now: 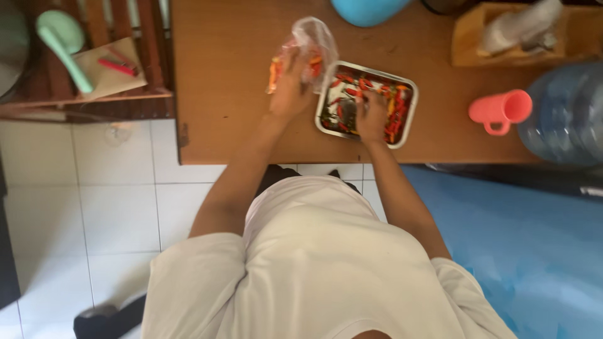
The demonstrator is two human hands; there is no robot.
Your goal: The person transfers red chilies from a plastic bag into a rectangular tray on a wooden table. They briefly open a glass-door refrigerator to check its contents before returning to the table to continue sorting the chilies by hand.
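Now | left hand (290, 88) grips a clear plastic bag (309, 47) of red and orange chillies on the wooden table (226, 81) | right hand (370, 116) rests in the steel tray (410, 113) among chillies (352, 85), grip cannot be told | pink cup (500, 111) stands apart at right

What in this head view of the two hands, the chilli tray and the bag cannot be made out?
- Right hand: its fingertips blur among the chillies, so any grip is unclear.
- Left hand: covers part of the clear plastic bag; the contents there are hidden.
- Metal tray: single chillies are too small and blurred.
- Blue bowl: cut by the top edge.
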